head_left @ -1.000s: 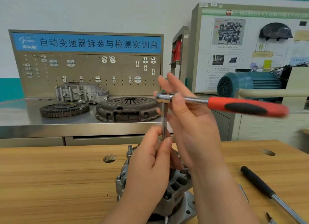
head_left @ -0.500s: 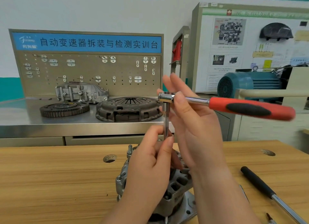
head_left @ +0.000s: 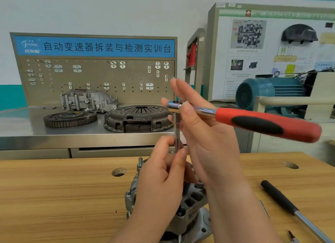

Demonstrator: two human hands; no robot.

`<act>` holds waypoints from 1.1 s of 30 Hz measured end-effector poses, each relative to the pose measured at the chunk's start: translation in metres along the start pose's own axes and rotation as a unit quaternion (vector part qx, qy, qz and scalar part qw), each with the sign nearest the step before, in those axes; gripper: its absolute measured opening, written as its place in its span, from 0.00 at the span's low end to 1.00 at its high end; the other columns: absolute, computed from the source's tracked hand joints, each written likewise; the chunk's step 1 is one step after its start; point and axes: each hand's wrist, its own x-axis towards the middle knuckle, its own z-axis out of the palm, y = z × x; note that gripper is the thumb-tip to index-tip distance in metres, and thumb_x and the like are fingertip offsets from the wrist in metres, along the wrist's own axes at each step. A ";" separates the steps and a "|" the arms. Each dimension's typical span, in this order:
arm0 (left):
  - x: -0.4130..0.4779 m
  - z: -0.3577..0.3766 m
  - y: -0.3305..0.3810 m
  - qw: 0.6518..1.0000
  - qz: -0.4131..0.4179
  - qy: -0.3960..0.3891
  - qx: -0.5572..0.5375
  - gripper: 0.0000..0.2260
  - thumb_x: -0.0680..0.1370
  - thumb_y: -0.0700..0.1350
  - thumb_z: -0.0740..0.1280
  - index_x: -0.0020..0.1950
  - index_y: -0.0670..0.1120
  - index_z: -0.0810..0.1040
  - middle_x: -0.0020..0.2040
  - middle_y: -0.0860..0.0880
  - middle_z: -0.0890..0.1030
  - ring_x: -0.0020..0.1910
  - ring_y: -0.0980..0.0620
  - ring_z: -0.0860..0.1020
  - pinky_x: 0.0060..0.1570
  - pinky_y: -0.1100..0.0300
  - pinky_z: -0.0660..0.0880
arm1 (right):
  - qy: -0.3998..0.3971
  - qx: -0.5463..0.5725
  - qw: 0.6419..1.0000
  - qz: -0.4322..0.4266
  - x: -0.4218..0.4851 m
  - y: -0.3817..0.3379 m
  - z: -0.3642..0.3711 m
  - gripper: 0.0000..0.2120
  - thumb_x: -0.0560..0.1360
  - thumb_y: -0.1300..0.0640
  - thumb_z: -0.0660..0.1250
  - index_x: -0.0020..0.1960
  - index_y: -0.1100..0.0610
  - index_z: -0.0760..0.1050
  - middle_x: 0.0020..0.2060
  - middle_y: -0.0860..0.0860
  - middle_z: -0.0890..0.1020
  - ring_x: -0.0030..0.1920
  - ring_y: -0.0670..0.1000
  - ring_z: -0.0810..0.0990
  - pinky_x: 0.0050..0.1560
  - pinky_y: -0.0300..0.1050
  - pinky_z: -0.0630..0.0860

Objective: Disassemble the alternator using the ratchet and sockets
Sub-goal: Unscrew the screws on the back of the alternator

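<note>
The silver alternator [head_left: 192,202] stands on the wooden bench [head_left: 54,197], low in the middle and mostly hidden by my hands. A steel extension bar [head_left: 176,130] rises straight up from it to the head of the ratchet [head_left: 262,122]. The ratchet's red and black handle points right. My left hand [head_left: 163,184] pinches the lower part of the bar between thumb and fingertips. My right hand [head_left: 208,139] holds the ratchet head, thumb across the neck and straight fingers behind it. The socket end is hidden.
A black-handled steel bar [head_left: 279,197] lies on the bench at the right, with a small tool tip [head_left: 292,237] near the corner. The bench has round holes [head_left: 118,171]. Behind, a metal counter carries a clutch cover [head_left: 137,117], a ring gear [head_left: 69,116] and a housing [head_left: 87,100]. A blue motor [head_left: 268,92] stands at the right.
The ratchet handle has swung a little further right and lower while the head stayed over the bar. Both hands keep their holds.
</note>
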 end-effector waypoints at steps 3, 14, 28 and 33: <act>-0.001 -0.002 0.000 1.000 0.010 -0.001 -0.010 0.07 0.75 0.59 0.61 0.50 0.61 0.74 0.32 0.43 0.80 0.32 0.38 0.77 0.33 0.44 0.76 | 0.006 0.042 0.998 0.049 0.000 -0.001 0.001 0.13 0.72 0.47 0.67 0.55 0.47 0.82 0.55 0.48 0.85 0.57 0.54 0.83 0.59 0.48 0.78; 0.001 0.000 -0.001 1.000 -0.014 0.002 -0.008 0.04 0.77 0.55 0.61 0.49 0.60 0.74 0.29 0.49 0.80 0.29 0.39 0.77 0.34 0.36 0.77 | -0.008 -0.104 0.994 -0.020 0.002 -0.001 -0.006 0.15 0.70 0.47 0.70 0.56 0.37 0.81 0.57 0.38 0.82 0.63 0.45 0.78 0.65 0.46 0.72; 0.002 -0.001 -0.002 1.000 0.002 -0.010 0.001 0.07 0.76 0.58 0.59 0.45 0.59 0.74 0.30 0.50 0.81 0.29 0.46 0.78 0.34 0.42 0.79 | 0.011 -0.045 0.999 0.014 0.002 -0.001 -0.005 0.13 0.71 0.50 0.71 0.56 0.44 0.82 0.58 0.42 0.83 0.63 0.48 0.78 0.67 0.50 0.72; -0.001 0.000 0.000 1.000 0.011 -0.007 -0.002 0.08 0.76 0.59 0.58 0.46 0.59 0.74 0.31 0.50 0.82 0.29 0.44 0.78 0.31 0.41 0.77 | 0.008 0.054 0.994 0.094 0.002 -0.002 -0.005 0.15 0.73 0.44 0.65 0.55 0.49 0.82 0.51 0.50 0.86 0.49 0.53 0.86 0.49 0.41 0.81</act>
